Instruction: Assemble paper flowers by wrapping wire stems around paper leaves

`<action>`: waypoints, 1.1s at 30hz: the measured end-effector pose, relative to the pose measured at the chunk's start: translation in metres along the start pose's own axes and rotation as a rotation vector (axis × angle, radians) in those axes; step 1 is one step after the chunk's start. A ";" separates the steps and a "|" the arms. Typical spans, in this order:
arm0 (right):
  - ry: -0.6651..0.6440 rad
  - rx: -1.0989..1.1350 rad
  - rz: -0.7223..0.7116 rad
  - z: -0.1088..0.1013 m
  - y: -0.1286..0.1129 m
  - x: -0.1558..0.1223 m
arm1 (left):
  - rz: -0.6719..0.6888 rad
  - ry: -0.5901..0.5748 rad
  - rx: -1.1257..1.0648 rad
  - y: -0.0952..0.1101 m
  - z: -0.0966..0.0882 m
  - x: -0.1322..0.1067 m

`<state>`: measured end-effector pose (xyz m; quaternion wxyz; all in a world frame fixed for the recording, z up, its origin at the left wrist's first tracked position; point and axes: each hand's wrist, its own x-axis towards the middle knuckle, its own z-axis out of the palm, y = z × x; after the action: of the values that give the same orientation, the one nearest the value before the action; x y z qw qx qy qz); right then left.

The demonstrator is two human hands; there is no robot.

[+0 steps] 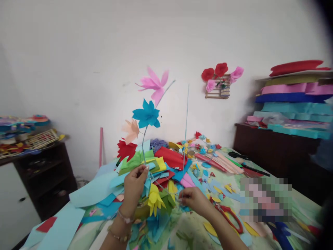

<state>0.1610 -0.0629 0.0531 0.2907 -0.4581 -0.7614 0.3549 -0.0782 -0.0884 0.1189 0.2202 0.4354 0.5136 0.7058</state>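
My left hand (135,182) pinches the wrapped stem of a paper flower branch. Along the branch sit a pink flower (153,83), a blue flower (147,114), a peach flower (131,131) and a red flower (126,149). Low by the same hand is a yellow paper flower (155,199) with drooping petals; whether it joins the branch is hard to see. My right hand (194,198) is closed on the lower end of a thin, pale blue-grey wire stem (186,121), which stands nearly upright. A gap separates the two stems.
Cut paper sheets (95,191) and scraps cover the table. Red-handled scissors (231,217) lie right of my right hand. Peach and pink strips (223,161) lie farther back. A dark cabinet (265,146) bears stacked coloured sheets (293,99); paper roses (221,69) hang on the wall.
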 end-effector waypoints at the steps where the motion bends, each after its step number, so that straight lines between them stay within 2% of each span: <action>1: -0.001 -0.003 -0.016 -0.001 -0.001 0.000 | -0.010 -0.001 -0.012 -0.001 0.000 0.000; 6: 0.007 -0.010 -0.043 -0.012 -0.006 -0.001 | -0.067 -0.009 -0.038 -0.004 -0.002 0.005; 13: 0.033 -0.023 -0.030 -0.026 0.001 -0.002 | -0.089 -0.037 -0.025 0.000 -0.004 0.007; 24: -0.016 -0.032 -0.054 -0.005 0.007 0.004 | -0.067 -0.134 0.012 -0.006 0.003 0.004; 33: -0.100 0.041 0.046 0.008 0.011 0.003 | -0.063 -0.183 0.032 -0.010 0.004 0.008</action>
<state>0.1588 -0.0584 0.0405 0.2536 -0.4511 -0.7568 0.3994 -0.0799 -0.0766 0.1130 0.2813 0.4850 0.5163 0.6474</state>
